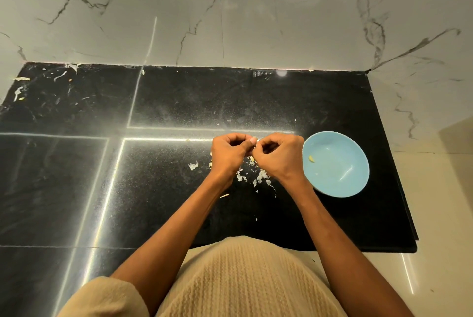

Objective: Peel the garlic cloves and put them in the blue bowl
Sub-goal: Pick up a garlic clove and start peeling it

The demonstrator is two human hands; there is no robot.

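Both hands meet over the black desk [179,188], knuckles up, fingers curled in tight. Left hand [228,151] & right hand [277,154] touch at the fingertips, pinching something small between them; only a pale sliver shows at the gap, likely a garlic clove [252,158], mostly hidden by the fingers so can't tell how much skin is on it. Left thumb lies across toward the right hand, nail up. Under and just in front of the hands lie scattered garlic skins [261,175], white flakes on the dark surface, w/ one bigger flake [193,165] off to the left of the left wrist & a thin strip [224,196] nearer the body. Blue bowl [353,152] sits on the desk just right of the right hand, nearly touching the knuckles, upright. Inside it, near its left wall, one peeled clove [311,159], pale yellow; rest of the bowl's floor shows only a light glare. More skin scraps [21,79] at the far left back corner of the desk, well apart from the hands. Behind the desk a grey marble wall [230,9] w/ dark veins; bright light streaks reflect across the glossy desk. Near edge of view: a cream knit top [243,286] & a rolled sleeve [107,298] on the left arm, both forearms bare
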